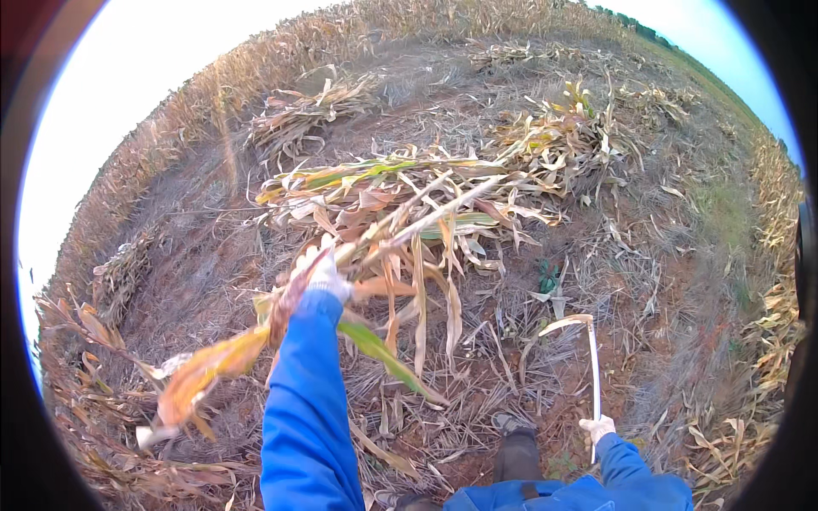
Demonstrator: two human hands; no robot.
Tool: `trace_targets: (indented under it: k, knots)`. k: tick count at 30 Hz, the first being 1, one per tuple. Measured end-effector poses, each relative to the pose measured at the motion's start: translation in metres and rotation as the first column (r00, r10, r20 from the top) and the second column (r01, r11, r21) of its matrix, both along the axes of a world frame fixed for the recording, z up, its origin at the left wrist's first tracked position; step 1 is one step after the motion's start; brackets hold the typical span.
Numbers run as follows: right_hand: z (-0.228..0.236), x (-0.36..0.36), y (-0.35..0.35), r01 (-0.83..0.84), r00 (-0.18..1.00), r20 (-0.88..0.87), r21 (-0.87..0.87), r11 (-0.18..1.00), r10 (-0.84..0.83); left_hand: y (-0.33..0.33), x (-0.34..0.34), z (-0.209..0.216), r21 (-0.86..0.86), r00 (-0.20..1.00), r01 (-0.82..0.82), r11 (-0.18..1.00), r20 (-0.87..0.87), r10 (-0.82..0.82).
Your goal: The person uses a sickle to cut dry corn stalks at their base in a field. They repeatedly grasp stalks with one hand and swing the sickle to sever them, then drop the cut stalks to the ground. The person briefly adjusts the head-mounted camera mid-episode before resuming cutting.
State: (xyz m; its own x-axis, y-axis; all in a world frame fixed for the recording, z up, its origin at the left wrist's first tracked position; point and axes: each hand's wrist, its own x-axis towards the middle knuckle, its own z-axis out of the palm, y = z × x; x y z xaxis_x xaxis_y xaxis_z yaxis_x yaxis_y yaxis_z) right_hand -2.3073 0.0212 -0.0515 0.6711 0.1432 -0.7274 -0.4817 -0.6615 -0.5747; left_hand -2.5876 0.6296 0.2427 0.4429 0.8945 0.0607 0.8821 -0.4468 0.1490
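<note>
My left hand (322, 274), in a white glove and blue sleeve, is closed round several cut corn stalks (417, 223). Their pale butt ends point up and to the right, while dry tan and yellow-green leaves hang below and trail to the lower left. The bundle lies across my view above a heap of cut corn stalks (375, 175); whether it touches the heap I cannot tell. Low on the right, my right hand (599, 427), also gloved, is wrapped round the long pale handle of a sickle (594, 366). The curved blade at its top points left, apart from the stalks.
Another heap of cut stalks (558, 140) lies beyond to the right, and one (311, 111) at the far left. Standing dry corn (477, 21) lines the back. Stubble and straw cover the reddish soil. My shoe (511, 422) is at the lower middle.
</note>
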Motion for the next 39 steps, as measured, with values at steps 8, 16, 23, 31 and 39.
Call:
trace_targets:
  k: [8, 16, 23, 31, 39]
  knots:
    - [0.040, -0.071, 0.006, 0.033, 0.993, -0.116, 0.159, 0.987, -0.014, -0.114, 0.033, -0.012, 0.082, 0.384, 0.865, 0.494, 0.526, -0.759]
    - [0.101, -0.091, 0.184, -0.562, 0.819, -0.047, 0.135, 0.816, 0.572, -0.257, -0.137, -0.040, -0.102, 0.106, 0.993, -0.054, 0.991, 0.083]
    - [0.100, -0.168, 0.285, -0.883, 0.461, 0.093, 0.151, 0.445, 0.883, -0.248, -0.247, -0.004, -0.316, 0.314, 0.946, 0.069, 0.949, 0.037]
    - [0.078, -0.248, 0.294, -0.955, 0.224, -0.064, 0.183, 0.232, 0.972, -0.280, -0.279, 0.050, -0.714, 0.714, 0.699, -0.033, 0.694, 0.095]
    - [0.063, -0.251, 0.296, -0.999, -0.030, 0.065, 0.033, -0.032, 0.997, -0.306, -0.312, 0.080, -0.685, 0.688, 0.725, 0.069, 0.721, -0.077]
